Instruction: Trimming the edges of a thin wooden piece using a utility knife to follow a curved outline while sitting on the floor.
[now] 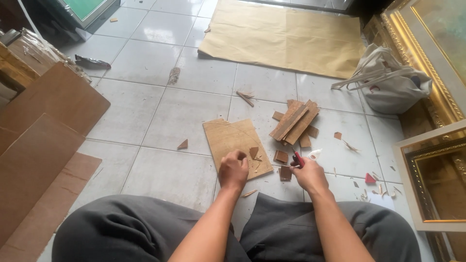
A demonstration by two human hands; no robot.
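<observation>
A: Views on record?
B: One. Head-mounted, looking steeply down and forward over the wearer's knees at a white tiled floor (160, 116).
A: Range?
B: Close on both hands; the far floor shows too.

Bare tile floor (160, 116) lies open far and left of the wooden board (233, 140); stacked wood strips (295, 121) and scattered offcuts (281, 156) crowd the right.

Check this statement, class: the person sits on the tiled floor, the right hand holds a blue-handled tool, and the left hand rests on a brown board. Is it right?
Not quite. In the head view, the tool in the right hand has a red handle, not blue. The rest stands: the person sits on the tiled floor and the left hand rests on the brown board.
</observation>
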